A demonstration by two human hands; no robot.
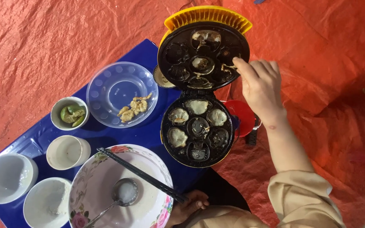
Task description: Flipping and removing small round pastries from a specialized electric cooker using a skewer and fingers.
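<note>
Head view: I see the right hand (260,86) at the raised lid (202,55) of the open cake maker (197,128), fingertips pinched together on a crumb. Left hand (189,204) loosely curled, holding nothing, beside the floral bowl (90,182) bearing chopsticks (142,175).

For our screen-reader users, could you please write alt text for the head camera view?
A person's right hand picks at the raised lid of an open round cake maker, with several small cakes in its lower moulds. The left hand rests by a floral bowl holding a ladle and chopsticks, on a blue table with smaller bowls.
</note>
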